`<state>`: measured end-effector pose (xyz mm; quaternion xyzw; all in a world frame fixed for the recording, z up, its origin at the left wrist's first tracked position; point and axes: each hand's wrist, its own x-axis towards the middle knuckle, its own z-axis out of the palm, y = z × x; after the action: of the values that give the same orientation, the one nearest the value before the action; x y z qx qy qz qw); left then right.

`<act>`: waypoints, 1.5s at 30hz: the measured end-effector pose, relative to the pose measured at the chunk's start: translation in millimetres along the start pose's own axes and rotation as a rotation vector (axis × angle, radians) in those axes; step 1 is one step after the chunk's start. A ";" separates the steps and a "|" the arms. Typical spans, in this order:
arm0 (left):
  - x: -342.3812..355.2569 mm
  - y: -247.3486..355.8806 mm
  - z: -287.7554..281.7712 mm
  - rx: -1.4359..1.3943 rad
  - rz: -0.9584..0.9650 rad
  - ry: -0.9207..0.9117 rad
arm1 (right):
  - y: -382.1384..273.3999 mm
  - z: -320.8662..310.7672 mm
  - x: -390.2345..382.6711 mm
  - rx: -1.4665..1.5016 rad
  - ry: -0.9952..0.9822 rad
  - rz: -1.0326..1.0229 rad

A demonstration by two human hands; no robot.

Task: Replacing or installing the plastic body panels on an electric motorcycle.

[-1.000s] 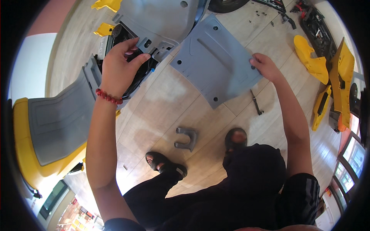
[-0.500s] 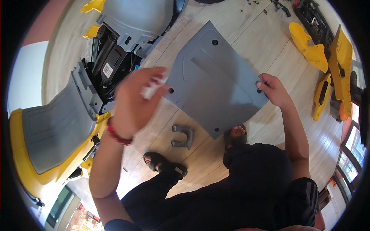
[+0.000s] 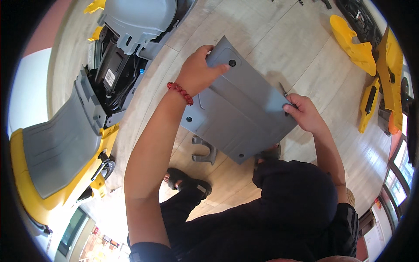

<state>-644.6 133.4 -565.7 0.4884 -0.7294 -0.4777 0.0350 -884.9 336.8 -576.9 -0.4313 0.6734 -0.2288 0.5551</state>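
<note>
A flat grey plastic panel (image 3: 244,109) with dark round inserts near its corners is held up above the floor, tilted. My left hand (image 3: 200,67) grips its far-left edge, the thumb lying on top beside an insert and the other fingers curled out of sight underneath. My right hand (image 3: 305,112) clasps the right corner, thumb on the upper face. Just beyond that hand a thin dark piece (image 3: 283,89) sticks out; its kind is unclear. A grey U-shaped plastic part (image 3: 204,150) lies on the floor below the panel's near-left edge.
On my left stands a partly stripped yellow and grey vehicle with a grey seat (image 3: 61,139) and a black inner compartment (image 3: 115,76). Yellow body panels (image 3: 353,46) and a black part (image 3: 360,19) lie at the far right. My sandalled foot (image 3: 187,180) is near the U-shaped part.
My left hand has come from beside the panel's left corner, where it held something white, onto the far-left edge. The panel has shifted slightly, and the white thing is out of sight.
</note>
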 end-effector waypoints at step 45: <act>35.5 -28.8 -18.5 -0.351 -0.081 -0.397 | -14.3 12.0 11.5 -0.110 -0.028 -0.046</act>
<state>-633.9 92.8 -591.5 0.4003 -0.6078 -0.6844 -0.0434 -869.0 321.7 -575.3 -0.4799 0.6668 -0.1981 0.5346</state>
